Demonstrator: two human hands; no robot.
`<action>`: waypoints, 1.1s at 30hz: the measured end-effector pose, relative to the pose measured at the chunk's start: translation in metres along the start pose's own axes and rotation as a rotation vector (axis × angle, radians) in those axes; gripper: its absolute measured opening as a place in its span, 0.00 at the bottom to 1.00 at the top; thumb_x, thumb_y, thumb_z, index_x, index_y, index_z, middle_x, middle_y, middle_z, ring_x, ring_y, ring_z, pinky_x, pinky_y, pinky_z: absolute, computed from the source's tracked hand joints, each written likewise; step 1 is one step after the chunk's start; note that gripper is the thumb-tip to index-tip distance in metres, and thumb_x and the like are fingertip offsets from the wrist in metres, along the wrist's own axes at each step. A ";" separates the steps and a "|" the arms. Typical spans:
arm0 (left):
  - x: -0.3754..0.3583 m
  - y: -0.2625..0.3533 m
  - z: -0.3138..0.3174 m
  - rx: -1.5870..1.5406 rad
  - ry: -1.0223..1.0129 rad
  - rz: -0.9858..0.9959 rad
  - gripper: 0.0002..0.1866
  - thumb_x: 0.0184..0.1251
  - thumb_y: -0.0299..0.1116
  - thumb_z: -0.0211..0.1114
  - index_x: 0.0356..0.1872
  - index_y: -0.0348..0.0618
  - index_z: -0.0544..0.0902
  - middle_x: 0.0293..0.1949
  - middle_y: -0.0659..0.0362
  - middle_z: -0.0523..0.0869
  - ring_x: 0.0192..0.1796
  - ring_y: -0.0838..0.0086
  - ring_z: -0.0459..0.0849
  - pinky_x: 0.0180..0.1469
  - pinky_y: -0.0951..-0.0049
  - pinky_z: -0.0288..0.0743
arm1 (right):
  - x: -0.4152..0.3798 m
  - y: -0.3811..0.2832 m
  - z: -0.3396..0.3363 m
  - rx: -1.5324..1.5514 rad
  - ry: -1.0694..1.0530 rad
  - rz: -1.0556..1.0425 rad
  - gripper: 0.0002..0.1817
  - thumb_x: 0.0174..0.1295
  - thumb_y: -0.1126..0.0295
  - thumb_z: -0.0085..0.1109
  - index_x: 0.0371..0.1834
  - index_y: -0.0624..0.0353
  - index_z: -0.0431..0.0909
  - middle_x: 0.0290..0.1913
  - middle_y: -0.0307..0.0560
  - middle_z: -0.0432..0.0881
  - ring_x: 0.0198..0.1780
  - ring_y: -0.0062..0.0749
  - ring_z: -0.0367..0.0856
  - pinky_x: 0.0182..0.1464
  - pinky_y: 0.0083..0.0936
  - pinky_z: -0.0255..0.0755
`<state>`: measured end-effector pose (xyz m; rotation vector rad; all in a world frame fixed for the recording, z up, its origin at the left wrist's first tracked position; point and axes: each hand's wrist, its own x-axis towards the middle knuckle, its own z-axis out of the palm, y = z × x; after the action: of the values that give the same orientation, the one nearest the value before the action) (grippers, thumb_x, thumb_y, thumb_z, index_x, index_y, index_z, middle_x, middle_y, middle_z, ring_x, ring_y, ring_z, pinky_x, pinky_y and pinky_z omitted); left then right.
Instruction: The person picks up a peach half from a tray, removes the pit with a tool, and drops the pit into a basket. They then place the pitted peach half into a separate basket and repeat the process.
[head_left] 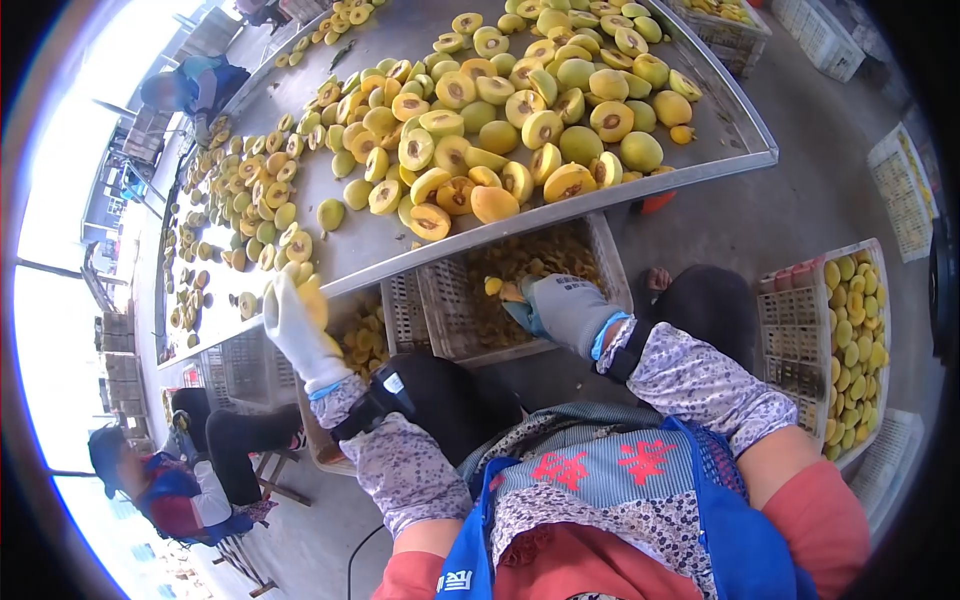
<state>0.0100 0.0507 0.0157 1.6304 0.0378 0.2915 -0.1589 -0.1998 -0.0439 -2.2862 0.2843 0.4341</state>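
Evidently mid-pitting: the left hand (298, 330) grasps a yellow fruit (313, 300) at the near edge of the metal table (745, 140), while the right hand (565, 310), below that edge, is closed on a small tool over the plastic crate (440, 300). Next, probably, fruit and tool must meet.

Steel table (720, 140) dull; crate (440, 310) plastic; gloves (300, 335) knit.

We raise our left hand (297, 325), in a white glove, fingers pointing up and curled closed. Our right hand (565, 310), gloved grey, reaches forward and down, fingers curled. Both forearms wear patterned sleeves, elbows bent.
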 end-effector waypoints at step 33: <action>-0.093 -0.024 0.132 0.072 -0.482 0.400 0.15 0.69 0.25 0.63 0.55 0.38 0.79 0.49 0.52 0.85 0.49 0.64 0.85 0.53 0.68 0.80 | 0.043 -0.008 0.017 0.581 0.446 -0.291 0.18 0.76 0.59 0.56 0.53 0.65 0.78 0.38 0.59 0.87 0.42 0.39 0.89 0.42 0.36 0.78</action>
<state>-0.0484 -0.0943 -0.0302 1.7354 -0.6557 0.1945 -0.1202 -0.1851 -0.0662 -1.7821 0.2505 -0.2866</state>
